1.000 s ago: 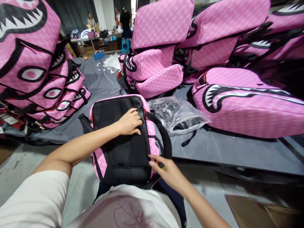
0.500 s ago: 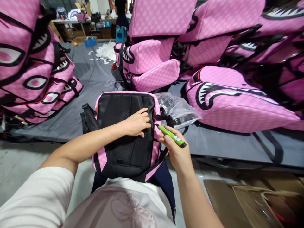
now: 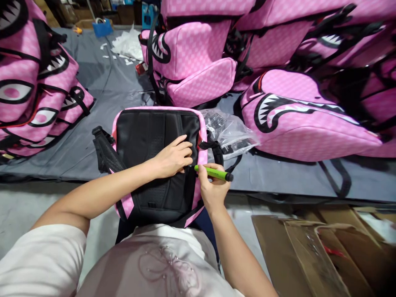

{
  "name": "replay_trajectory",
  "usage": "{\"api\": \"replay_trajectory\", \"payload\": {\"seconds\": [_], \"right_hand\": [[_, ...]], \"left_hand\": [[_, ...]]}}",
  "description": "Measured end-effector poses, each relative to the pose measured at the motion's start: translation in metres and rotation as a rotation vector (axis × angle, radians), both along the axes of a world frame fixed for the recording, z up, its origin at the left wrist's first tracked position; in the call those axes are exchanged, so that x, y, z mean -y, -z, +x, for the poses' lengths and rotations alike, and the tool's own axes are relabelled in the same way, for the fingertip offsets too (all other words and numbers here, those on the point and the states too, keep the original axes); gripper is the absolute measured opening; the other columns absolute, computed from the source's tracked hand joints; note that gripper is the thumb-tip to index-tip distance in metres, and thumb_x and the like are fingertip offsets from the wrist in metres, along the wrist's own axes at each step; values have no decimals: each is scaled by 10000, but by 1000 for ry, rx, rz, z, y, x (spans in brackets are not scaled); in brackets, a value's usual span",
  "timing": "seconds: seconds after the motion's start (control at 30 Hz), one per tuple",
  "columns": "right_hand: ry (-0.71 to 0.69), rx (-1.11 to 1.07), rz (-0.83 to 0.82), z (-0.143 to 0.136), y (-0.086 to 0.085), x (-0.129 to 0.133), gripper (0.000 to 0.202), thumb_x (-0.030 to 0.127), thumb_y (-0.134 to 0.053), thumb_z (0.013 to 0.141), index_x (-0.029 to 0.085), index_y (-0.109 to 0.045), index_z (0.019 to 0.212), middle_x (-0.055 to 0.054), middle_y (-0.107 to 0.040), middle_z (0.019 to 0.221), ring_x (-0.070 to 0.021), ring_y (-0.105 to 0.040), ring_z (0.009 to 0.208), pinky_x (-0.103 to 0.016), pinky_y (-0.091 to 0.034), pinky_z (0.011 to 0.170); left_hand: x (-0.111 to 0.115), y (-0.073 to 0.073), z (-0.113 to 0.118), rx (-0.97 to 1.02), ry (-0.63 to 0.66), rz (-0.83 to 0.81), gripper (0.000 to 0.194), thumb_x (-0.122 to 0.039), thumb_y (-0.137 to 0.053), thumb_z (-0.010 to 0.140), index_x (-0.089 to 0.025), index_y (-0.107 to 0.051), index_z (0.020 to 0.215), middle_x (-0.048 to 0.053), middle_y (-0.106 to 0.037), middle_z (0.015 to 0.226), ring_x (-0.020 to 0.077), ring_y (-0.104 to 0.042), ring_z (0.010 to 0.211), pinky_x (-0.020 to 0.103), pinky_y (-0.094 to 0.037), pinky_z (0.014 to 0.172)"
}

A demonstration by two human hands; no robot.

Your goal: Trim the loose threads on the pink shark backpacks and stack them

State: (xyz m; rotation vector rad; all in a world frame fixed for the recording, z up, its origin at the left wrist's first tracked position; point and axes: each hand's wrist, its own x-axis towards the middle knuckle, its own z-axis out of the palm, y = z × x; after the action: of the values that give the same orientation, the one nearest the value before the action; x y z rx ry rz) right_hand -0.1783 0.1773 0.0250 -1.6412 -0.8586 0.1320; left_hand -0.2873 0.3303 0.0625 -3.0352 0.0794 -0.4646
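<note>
A pink backpack (image 3: pixel 202 123) lies with its black back panel (image 3: pixel 136 132) facing up, partly on the table and partly over my lap. My left hand (image 3: pixel 173 159) rests on the right part of that panel, its fingers apart and pressing the fabric. Between the fingers of my right hand (image 3: pixel 213 189) is a green marker pen (image 3: pixel 215 173) with a black end. The pen lies almost level, and its tip points left at the panel beside my left fingertips. Whether the tip touches the fabric is hard to see. A black strap (image 3: pixel 107 150) sticks out at the bag's left side.
Pink backpacks with shark-mouth prints are piled at the left (image 3: pixel 18 90) and back (image 3: pixel 198 49). Another backpack (image 3: pixel 309 136) lies at the right. A clear plastic bag (image 3: pixel 238 132) sits beside the panel. Flattened cardboard (image 3: pixel 287 255) is on the floor at the right.
My right hand has moved left and turned the pen nearer to level, its tip now by my left fingers. My left hand stays on the panel. The view has tilted down.
</note>
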Motion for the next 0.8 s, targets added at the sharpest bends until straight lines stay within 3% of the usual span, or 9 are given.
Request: {"api": "replay_trajectory", "payload": {"seconds": [0.3, 0.8], "right_hand": [[-3, 132, -30, 2, 7, -2, 213, 387, -670, 865, 182, -612, 857, 6, -635, 689, -139, -600, 574, -279, -492, 573], [47, 371, -146, 9, -5, -9, 284, 440, -606, 899, 180, -618, 786, -34, -671, 653, -173, -630, 526, -289, -480, 537]], "left_hand": [[1, 5, 0, 73, -9, 16, 176, -307, -767, 774, -174, -689, 859, 56, -678, 993, 264, -574, 1154, 511, -369, 1163], [4, 12, -5, 117, -38, 67, 181, -345, -655, 880, -166, -644, 858, 39, -658, 956, 220, -575, 1075, 469, -380, 1170]]}}
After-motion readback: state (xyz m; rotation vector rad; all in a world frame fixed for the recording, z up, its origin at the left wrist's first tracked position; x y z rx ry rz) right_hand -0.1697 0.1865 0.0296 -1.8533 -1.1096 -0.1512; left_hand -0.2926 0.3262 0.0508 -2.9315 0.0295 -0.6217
